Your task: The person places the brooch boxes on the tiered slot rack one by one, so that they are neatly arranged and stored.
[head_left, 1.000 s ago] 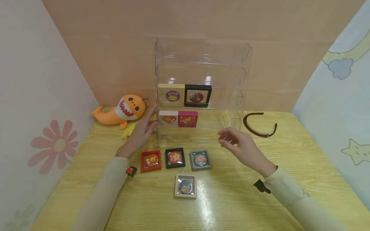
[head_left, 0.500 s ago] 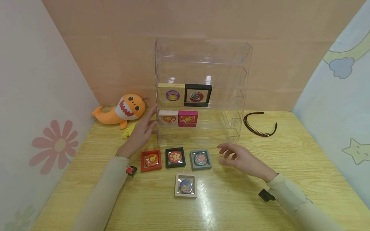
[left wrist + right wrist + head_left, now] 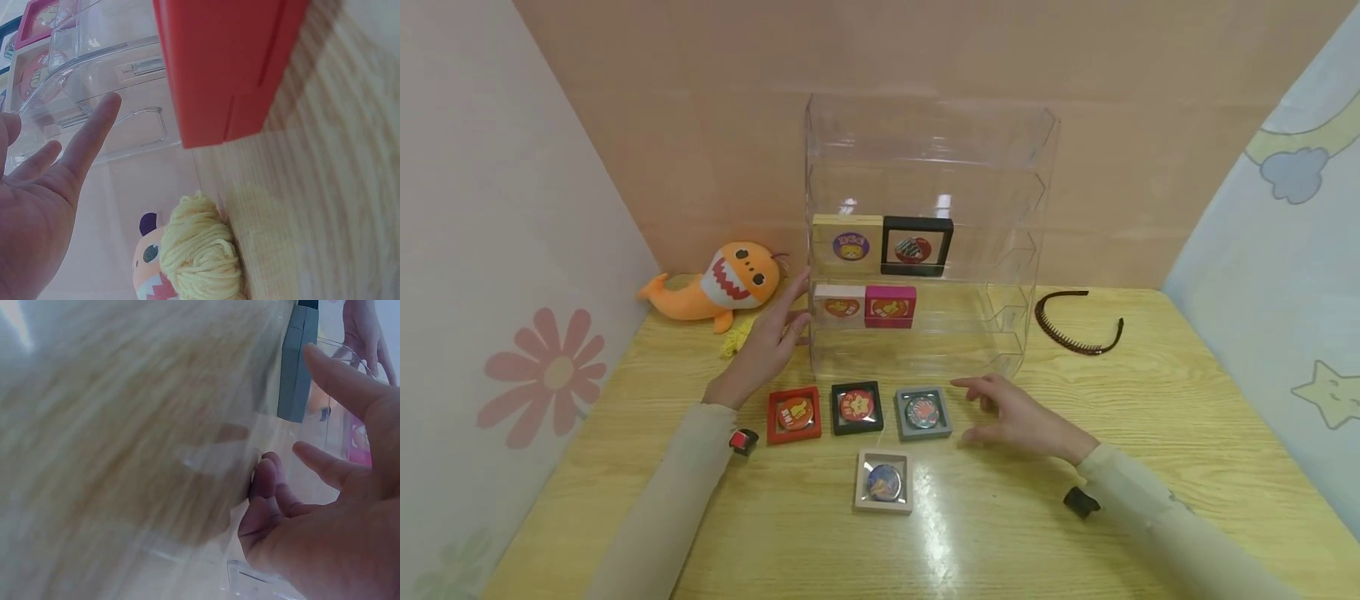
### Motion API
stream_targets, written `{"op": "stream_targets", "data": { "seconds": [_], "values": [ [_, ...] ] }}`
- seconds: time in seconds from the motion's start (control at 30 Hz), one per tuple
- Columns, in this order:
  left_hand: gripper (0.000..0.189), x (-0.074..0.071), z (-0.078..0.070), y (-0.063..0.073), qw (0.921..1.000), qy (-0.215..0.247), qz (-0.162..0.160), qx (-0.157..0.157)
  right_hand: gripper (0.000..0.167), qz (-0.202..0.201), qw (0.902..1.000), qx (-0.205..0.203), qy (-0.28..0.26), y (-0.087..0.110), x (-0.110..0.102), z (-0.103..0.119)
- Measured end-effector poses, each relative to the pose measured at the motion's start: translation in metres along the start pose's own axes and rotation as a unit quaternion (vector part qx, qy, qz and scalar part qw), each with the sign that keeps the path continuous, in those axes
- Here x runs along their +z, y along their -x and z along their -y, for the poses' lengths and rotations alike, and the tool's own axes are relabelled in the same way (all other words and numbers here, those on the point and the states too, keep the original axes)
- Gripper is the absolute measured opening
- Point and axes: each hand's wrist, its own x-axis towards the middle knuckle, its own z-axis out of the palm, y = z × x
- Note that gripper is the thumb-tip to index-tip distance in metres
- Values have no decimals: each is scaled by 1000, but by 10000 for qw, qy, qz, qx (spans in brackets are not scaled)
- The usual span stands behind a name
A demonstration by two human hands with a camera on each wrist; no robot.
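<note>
A clear acrylic shelf case (image 3: 1000,208) stands at the back of the wooden table (image 3: 1150,433). It holds a wooden frame (image 3: 847,246), a black frame (image 3: 916,247), a white frame (image 3: 839,306) and a pink frame (image 3: 890,307). In front lie a red frame (image 3: 793,413), a black frame (image 3: 857,407), a grey frame (image 3: 922,412) and a beige frame (image 3: 883,482), each with a badge. My left hand (image 3: 778,329) rests with straight fingers against the case's left side (image 3: 125,119). My right hand (image 3: 983,408) hovers low just right of the grey frame (image 3: 298,362), fingers loose, holding nothing.
An orange shark plush (image 3: 718,283) and a ball of yellow yarn (image 3: 737,337) lie left of the case. A brown toothed headband (image 3: 1078,325) lies to its right. Walls close in on the left, back and right.
My right hand has come down from in front of the case's lower shelf to just above the table beside the grey frame. The left hand has stayed put.
</note>
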Motion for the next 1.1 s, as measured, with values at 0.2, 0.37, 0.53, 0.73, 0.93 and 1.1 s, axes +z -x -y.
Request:
{"op": "stream_targets", "data": {
  "seconds": [0.2,0.37,0.53,0.73,0.93,1.1],
  "values": [
    [65,0,-1,0,10000,13,3,4,87,149,9999,18,-55,-6,4,2],
    [65,-1,-3,0,9999,73,19,-102,89,228,9997,76,-93,-9,7,3],
    [64,-1,-4,0,9999,-2,48,-117,86,286,9994,138,-148,-12,8,5],
    [65,0,-1,0,10000,-8,37,-76,82,290,9994,141,-126,-13,9,6],
    [65,1,-1,0,9999,-19,8,-98,79,207,9994,135,-241,-12,9,7],
    [65,0,-2,0,10000,-23,11,-90,79,4,9989,97,-463,-12,11,9]
  ]
}}
